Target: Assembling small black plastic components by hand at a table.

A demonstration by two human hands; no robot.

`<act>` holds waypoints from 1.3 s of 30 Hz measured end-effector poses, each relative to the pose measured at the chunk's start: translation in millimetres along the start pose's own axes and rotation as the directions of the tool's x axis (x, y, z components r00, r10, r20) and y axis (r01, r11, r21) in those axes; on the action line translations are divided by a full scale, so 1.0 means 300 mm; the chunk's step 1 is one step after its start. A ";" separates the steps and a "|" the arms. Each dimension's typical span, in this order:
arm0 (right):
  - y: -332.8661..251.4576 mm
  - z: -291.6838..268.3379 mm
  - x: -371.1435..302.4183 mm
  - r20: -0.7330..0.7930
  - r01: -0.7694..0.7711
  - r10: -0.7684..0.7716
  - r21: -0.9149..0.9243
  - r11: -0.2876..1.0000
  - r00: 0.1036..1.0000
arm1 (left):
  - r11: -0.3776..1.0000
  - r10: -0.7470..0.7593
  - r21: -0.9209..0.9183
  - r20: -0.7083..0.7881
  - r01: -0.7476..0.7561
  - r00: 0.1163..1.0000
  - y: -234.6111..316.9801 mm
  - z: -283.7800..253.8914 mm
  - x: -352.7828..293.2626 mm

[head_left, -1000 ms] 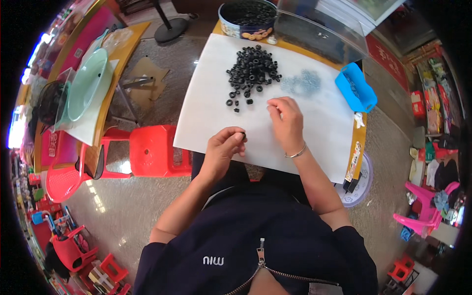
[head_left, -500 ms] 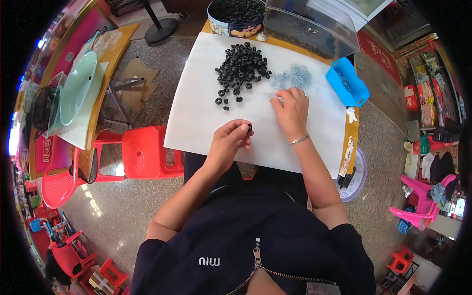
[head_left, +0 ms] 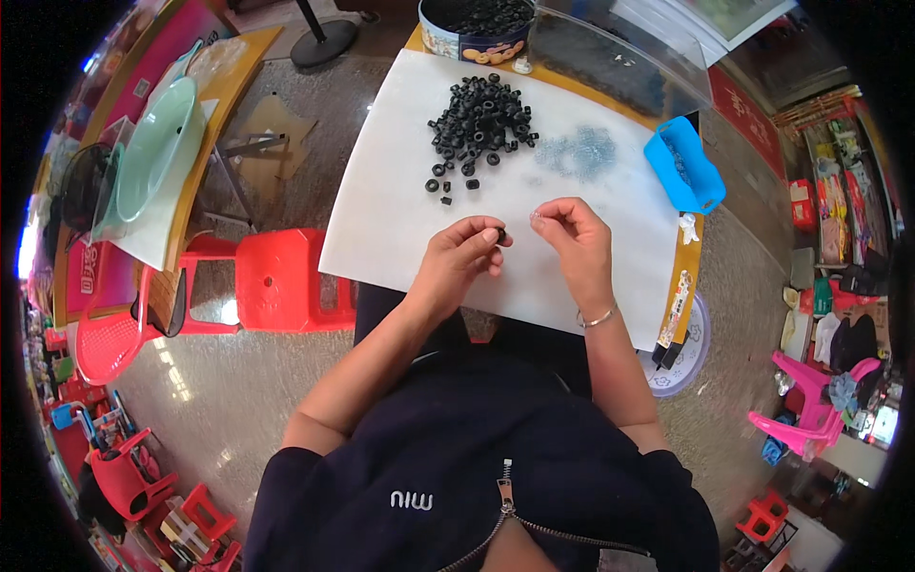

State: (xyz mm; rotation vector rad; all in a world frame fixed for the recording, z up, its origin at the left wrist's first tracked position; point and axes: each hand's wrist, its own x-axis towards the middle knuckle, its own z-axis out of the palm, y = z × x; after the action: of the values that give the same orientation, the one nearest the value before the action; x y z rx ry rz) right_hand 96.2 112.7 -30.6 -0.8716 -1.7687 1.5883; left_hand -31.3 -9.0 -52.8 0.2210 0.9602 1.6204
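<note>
My left hand (head_left: 462,259) is closed, with a small black ring-shaped plastic piece (head_left: 501,234) pinched between thumb and forefinger. Just to its right, a little apart, my right hand (head_left: 578,240) pinches a tiny silvery piece (head_left: 537,217) that looks like a small spring. Both hands are raised over the near part of the white-topped table (head_left: 381,210). Beyond my left hand lies a heap of small black plastic pieces (head_left: 484,119), some round with holes. Beyond my right hand spreads a patch of fine silvery-blue pieces (head_left: 583,153), too small to make out singly.
A round tin (head_left: 477,46) full of black pieces stands at the far edge, beside a clear plastic box (head_left: 610,71). On the right edge sits a blue basket (head_left: 688,172) holding silvery pieces. A red stool (head_left: 286,281) stands left of the table.
My right hand has drawn back from the silvery patch toward my left hand, now with a tiny silvery piece in its fingertips. The left hand keeps its black piece.
</note>
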 end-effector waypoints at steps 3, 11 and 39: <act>-0.028 0.025 -0.048 0.074 0.017 -0.018 0.004 1.000 0.997 | 1.000 -0.002 -0.027 0.047 0.003 0.999 0.000 0.011 -0.003; -0.044 0.068 -0.077 0.172 0.336 -0.301 -0.242 0.910 0.938 | 0.999 -0.013 -0.048 0.086 0.017 0.996 -0.015 -0.024 -0.008; 0.000 0.165 0.005 0.162 0.239 -0.193 -0.346 0.907 0.968 | 0.949 -0.051 -0.299 0.162 0.099 0.985 0.036 -0.163 -0.088</act>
State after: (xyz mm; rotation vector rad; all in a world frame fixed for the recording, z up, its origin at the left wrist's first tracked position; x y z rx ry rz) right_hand 56.0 84.3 -35.7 -0.7170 -2.2109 1.2136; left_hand -61.1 -54.8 -67.7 0.0912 0.5835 1.6322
